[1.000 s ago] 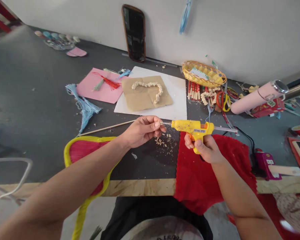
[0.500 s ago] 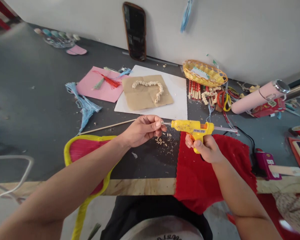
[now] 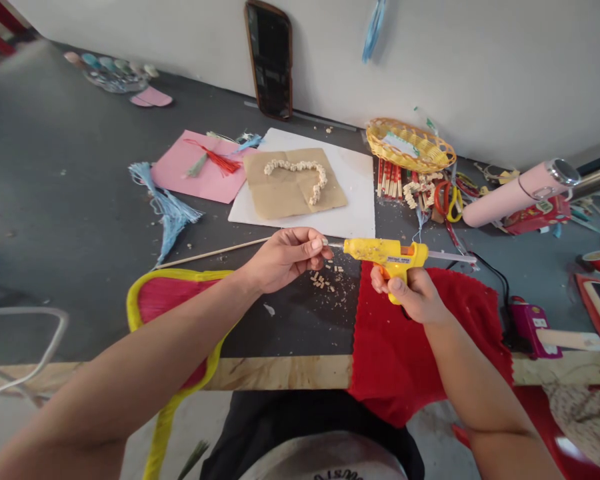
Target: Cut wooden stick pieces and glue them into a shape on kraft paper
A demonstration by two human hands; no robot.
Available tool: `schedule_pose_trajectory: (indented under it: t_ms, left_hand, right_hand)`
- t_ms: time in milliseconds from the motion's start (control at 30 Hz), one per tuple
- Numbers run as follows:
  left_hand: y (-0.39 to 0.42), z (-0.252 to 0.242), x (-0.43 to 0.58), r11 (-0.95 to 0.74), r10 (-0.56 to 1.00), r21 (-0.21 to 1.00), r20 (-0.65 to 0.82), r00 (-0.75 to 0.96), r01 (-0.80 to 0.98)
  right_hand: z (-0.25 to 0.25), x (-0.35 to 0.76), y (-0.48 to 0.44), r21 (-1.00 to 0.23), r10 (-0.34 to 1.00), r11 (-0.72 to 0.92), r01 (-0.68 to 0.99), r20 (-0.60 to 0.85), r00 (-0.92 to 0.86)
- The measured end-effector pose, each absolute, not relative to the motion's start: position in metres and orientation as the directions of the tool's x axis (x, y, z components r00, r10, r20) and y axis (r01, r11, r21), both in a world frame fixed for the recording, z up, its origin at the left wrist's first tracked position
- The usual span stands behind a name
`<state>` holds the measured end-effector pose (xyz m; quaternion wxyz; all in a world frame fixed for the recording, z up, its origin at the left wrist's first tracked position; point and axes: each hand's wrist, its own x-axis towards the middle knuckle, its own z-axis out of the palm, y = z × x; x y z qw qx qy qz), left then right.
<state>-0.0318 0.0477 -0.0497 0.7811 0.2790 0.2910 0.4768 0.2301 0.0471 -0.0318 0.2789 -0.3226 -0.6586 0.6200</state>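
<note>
My right hand (image 3: 410, 290) is wrapped round the handle of a yellow glue gun (image 3: 380, 252), whose nozzle points left. A clear glue stick (image 3: 453, 257) sticks out of its back. My left hand (image 3: 295, 257) pinches a small pale wooden piece (image 3: 325, 243) between thumb and finger, right at the nozzle tip. Several small wooden bits (image 3: 323, 283) lie on the dark table below. Beyond my hands, a curved chain of small pale pieces (image 3: 296, 165) rests on brown paper (image 3: 265, 200) over a white sheet (image 3: 363, 193).
A red cloth (image 3: 395, 353) hangs over the front edge. At the right are a yellow basket (image 3: 380, 143), scissors (image 3: 441, 200), a pink bottle (image 3: 510, 198) and a purple power block (image 3: 530, 320). Blue tassels (image 3: 173, 213) and a yellow-rimmed pink piece (image 3: 167, 300) lie left.
The view has shifted slightly. Both hands keep nearly the same pose, with the nozzle still at the small piece.
</note>
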Motion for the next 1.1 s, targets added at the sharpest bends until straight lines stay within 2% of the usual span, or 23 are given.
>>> schedule_pose_trajectory:
  t_ms: [267,367,433,533,633,700,767,833,867,967,1033,1100]
  left_hand:
    - [0.049,-0.051,-0.031,0.383,0.911,0.720,-0.192,0.365,-0.578]
    - [0.049,-0.051,-0.030,0.362,0.922,0.738,-0.192,0.337,-0.569]
    - [0.049,-0.051,-0.030,0.340,0.931,0.749,-0.182,0.317,-0.568]
    - [0.049,-0.052,-0.030,0.315,0.938,0.757,-0.159,0.308,-0.572]
    - [0.049,-0.052,-0.030,0.316,0.937,0.758,-0.153,0.315,-0.571]
    - [0.049,-0.053,-0.030,0.319,0.935,0.758,-0.155,0.318,-0.569]
    - [0.049,-0.053,-0.030,0.323,0.934,0.755,-0.157,0.321,-0.570]
    - [0.049,-0.053,-0.030,0.323,0.934,0.753,-0.155,0.321,-0.573]
    - [0.049,-0.053,-0.030,0.322,0.935,0.752,-0.156,0.320,-0.575]
    - [0.049,-0.053,-0.030,0.322,0.936,0.751,-0.162,0.311,-0.577]
    - [0.049,-0.053,-0.030,0.325,0.935,0.750,-0.166,0.312,-0.576]
    - [0.049,-0.053,-0.030,0.327,0.934,0.749,-0.165,0.316,-0.576]
  right_hand:
    - [-0.030,0.230,0.046,-0.997,0.778,-0.009,0.075,-0.054,-0.625]
    - [-0.030,0.230,0.048,-0.998,0.786,-0.055,-0.003,-0.041,-0.616]
    - [-0.031,0.230,0.052,-0.994,0.836,-0.083,-0.076,-0.028,-0.548]
    - [-0.036,0.231,0.061,-0.984,0.936,-0.131,-0.120,-0.082,-0.343]
    - [-0.040,0.233,0.071,-0.966,0.951,-0.234,-0.108,-0.205,-0.233]
    - [-0.040,0.238,0.076,-0.957,0.929,-0.286,-0.051,-0.264,-0.258]
    - [-0.039,0.246,0.081,-0.960,0.916,-0.271,0.070,-0.279,-0.287]
    - [-0.040,0.256,0.086,-0.956,0.948,-0.167,0.240,-0.222,-0.227]
    - [-0.040,0.261,0.089,-0.933,0.977,-0.084,0.351,-0.146,-0.156]
    - [-0.041,0.267,0.091,-0.701,0.985,0.115,0.703,0.172,0.010]
    - [-0.041,0.259,0.086,-0.574,0.930,0.263,0.775,0.365,-0.045]
    - [-0.042,0.243,0.076,-0.532,0.863,0.471,0.704,0.443,-0.243]
